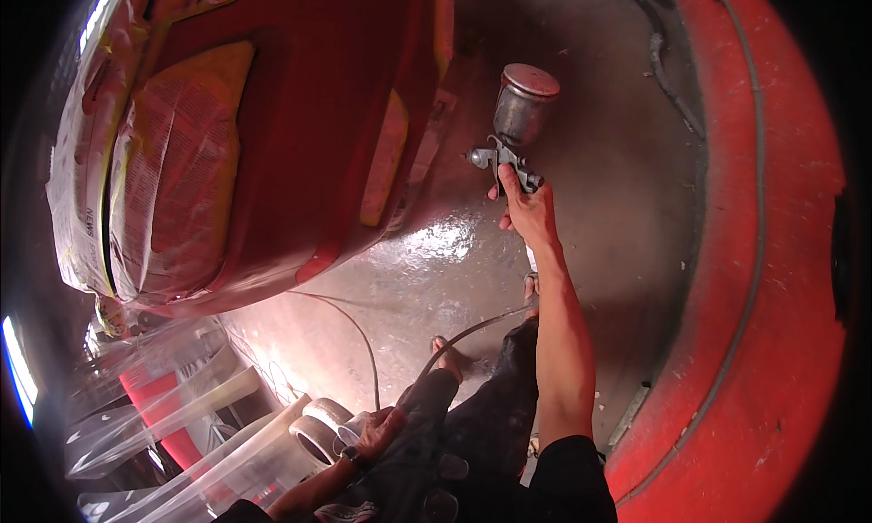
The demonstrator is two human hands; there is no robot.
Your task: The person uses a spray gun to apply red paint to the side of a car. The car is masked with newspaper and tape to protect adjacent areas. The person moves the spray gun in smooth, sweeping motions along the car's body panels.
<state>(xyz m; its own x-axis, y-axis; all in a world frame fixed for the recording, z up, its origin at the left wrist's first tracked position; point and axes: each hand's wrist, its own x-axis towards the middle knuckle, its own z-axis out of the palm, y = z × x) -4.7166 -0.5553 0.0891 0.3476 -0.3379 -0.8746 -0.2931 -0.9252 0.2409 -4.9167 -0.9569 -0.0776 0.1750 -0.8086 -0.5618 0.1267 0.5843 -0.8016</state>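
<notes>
My right hand is wrapped around the handle of a spray gun, with a metal cup on top. The gun's nozzle points left at a red car body, a short distance away from it. Newspaper masking held by yellow tape covers parts of the car. Low at my left side, my left hand is closed around a dark air hose, which runs up toward the gun. My right forearm and leg hide part of that hose.
A large red panel curves along the right, with a cable lying over it. Several tyres and clear plastic sheeting lie at the lower left. Another hose rests on the grey floor.
</notes>
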